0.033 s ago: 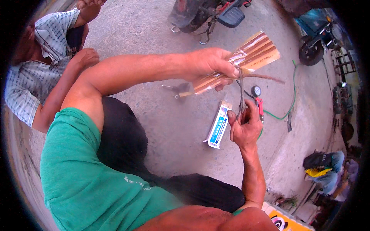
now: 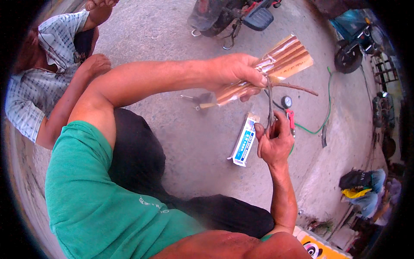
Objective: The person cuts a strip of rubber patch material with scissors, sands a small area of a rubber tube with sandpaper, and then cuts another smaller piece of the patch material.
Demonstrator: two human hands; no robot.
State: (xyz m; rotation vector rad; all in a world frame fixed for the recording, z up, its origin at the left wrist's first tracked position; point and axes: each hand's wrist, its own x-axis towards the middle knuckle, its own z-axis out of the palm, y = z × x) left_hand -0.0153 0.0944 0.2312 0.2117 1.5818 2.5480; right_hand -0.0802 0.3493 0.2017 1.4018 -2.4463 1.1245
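My left hand (image 2: 241, 73) is closed round a clear plastic packet (image 2: 286, 59) of long brown strips, its thumb pressing on top. One reddish-brown strip (image 2: 297, 88) sticks out to the right past the thumb. With my right hand (image 2: 276, 140) I grip a pair of dark scissors (image 2: 270, 105), blades pointing up. The blade tips reach the strip beside my left thumb; whether they cut into it cannot be told. Behind my right fingers, a white and blue carton (image 2: 244, 140) lies on the ground.
A pressure gauge (image 2: 286, 102) with a red handle lies beyond my right hand, a green hose (image 2: 321, 127) trailing off right. Another person in a checked shirt (image 2: 26, 101) sits close on my left. Motorbikes (image 2: 258, 18) stand ahead, and bundled cloth (image 2: 366, 203) is at right.
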